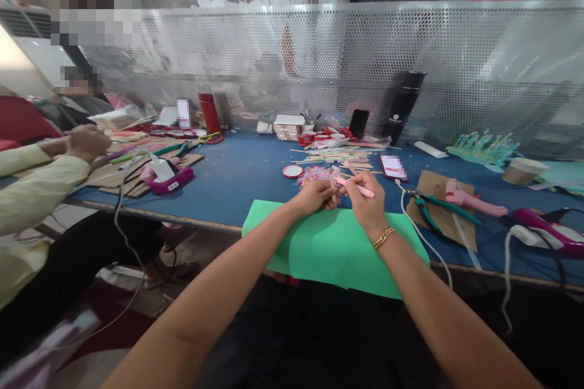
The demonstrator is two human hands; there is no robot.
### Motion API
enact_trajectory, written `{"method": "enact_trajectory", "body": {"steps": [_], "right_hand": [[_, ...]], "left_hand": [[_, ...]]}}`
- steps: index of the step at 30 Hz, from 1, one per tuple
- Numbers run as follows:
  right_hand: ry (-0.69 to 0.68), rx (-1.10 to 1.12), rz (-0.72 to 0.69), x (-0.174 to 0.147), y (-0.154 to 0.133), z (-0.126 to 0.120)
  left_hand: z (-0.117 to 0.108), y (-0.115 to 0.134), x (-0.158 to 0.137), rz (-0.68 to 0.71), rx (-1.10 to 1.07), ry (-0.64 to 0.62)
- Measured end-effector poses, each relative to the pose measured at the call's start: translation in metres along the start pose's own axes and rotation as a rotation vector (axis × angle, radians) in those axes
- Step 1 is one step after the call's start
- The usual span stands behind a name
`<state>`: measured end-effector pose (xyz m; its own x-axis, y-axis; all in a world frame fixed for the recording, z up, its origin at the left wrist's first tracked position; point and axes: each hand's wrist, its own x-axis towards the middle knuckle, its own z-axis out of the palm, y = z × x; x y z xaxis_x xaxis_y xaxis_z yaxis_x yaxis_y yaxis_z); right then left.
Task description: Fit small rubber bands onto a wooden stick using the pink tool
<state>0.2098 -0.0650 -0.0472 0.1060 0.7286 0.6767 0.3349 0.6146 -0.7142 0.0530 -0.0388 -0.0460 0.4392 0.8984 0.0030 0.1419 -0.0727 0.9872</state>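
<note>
two bare hands work at the front edge of a blue table, above a green cloth. the left hand pinches a small tan strip; the right hand grips a pink pen-like tool — its tip close to the strip, contact too small to tell. just behind lies a colourful tangle — beside it, a red-rimmed white disc.

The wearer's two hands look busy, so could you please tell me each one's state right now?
Left hand: closed, pinching a small pale strip.
Right hand: closed, holding a pink pen-like tool.
</note>
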Motion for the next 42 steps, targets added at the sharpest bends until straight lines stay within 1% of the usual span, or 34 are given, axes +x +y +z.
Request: {"method": "enact_trajectory", "body": {"steps": [3, 6, 8, 11, 13, 18, 22, 26, 28, 32, 42], "right_hand": [[-0.034, -0.007, -0.006, 0.0002, -0.0017, -0.0002], [0.029, -0.042, 0.011, 0.0012, -0.0001, -0.0008], [0.056, -0.014, 0.033, 0.0016, 0.0015, -0.0008], [0.001, 0.106, 0.071, 0.0016, 0.0018, 0.0002], [-0.034, 0.145, 0.079, 0.0015, 0.0005, 0.0011], [-0.021, 0.174, 0.083, 0.0026, -0.0005, 0.0014], [0.021, 0.101, 0.036, 0.0026, 0.0026, 0.0007], [0.053, 0.05, 0.05, 0.0026, 0.0015, -0.0003], [0.054, 0.056, 0.062, 0.003, -0.0009, -0.001], [0.05, 0.067, 0.042, 0.0043, -0.0038, -0.0016], [0.049, 0.107, 0.05, 0.0036, -0.0013, 0.0009]], "left_hand": [[-0.0003, -0.0001, -0.0001, 0.014, -0.002, -0.013], [-0.0003, 0.0005, 0.0001, -0.006, 0.003, 0.005], [-0.0001, 0.0007, 0.0003, -0.014, 0.001, 0.016], [-0.0002, -0.0001, 0.0008, -0.014, -0.007, 0.018], [-0.0006, -0.0013, 0.001, -0.008, -0.016, 0.02], [-0.0012, -0.0018, 0.0002, -0.011, -0.023, 0.026], [-0.0002, 0.0007, -0.0011, -0.032, -0.015, 0.032], [0.0005, 0.0019, -0.0017, -0.029, -0.001, 0.04], [0.0006, 0.0019, -0.0017, -0.02, 0.014, 0.038], [0.0012, 0.0015, -0.0013, -0.016, 0.01, 0.036], [0.0008, 0.0013, 0.0, -0.03, -0.003, 0.023]]}}
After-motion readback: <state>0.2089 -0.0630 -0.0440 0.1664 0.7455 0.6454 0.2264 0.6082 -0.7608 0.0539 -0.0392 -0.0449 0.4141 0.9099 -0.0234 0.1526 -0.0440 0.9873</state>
